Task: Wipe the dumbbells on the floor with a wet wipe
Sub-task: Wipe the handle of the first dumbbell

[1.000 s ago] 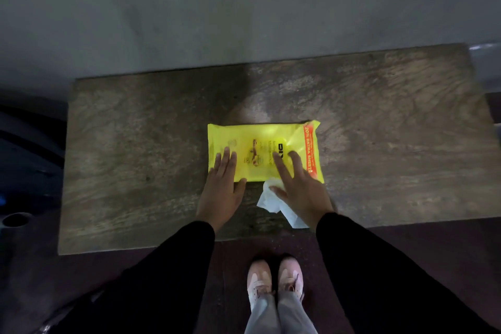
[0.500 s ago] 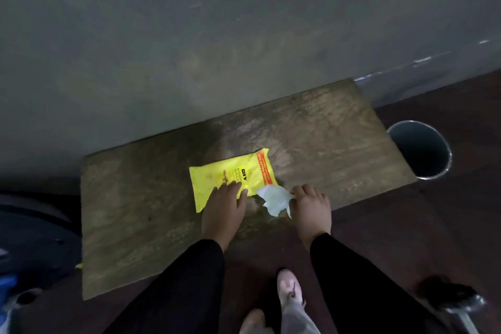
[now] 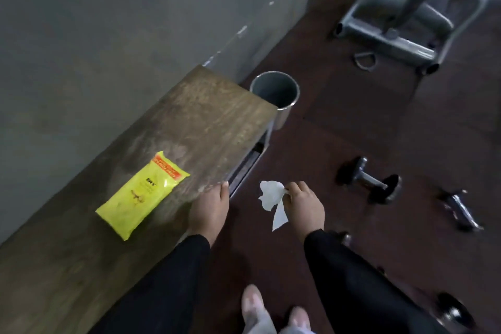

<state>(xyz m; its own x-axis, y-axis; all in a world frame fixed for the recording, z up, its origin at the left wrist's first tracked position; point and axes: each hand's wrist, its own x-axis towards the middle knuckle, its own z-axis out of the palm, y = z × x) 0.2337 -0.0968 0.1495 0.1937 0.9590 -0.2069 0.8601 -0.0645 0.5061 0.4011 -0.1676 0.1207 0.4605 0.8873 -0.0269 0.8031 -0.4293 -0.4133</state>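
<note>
My right hand (image 3: pixel 305 205) pinches a crumpled white wet wipe (image 3: pixel 272 198) in the air above the dark red floor. To its right a dark dumbbell (image 3: pixel 370 180) lies on the floor, with a second dumbbell (image 3: pixel 458 207) further right and a third dumbbell (image 3: pixel 452 312) at the lower right edge. My left hand (image 3: pixel 210 210) rests flat on the front edge of the wooden bench (image 3: pixel 206 122), holding nothing. The yellow wipes pack (image 3: pixel 142 192) lies on the bench, left of that hand.
A grey wall runs behind the bench. A metal bin (image 3: pixel 276 95) stands on the floor at the bench's far end. A grey metal machine frame (image 3: pixel 406 16) and a D-shaped handle (image 3: pixel 364 61) sit at the back right. My shoes (image 3: pixel 273 312) are below.
My view has swung right, bringing the floor and dumbbells in. My right hand lifted the wipe off the bench and out over the floor. My left hand slid off the pack to the bench edge.
</note>
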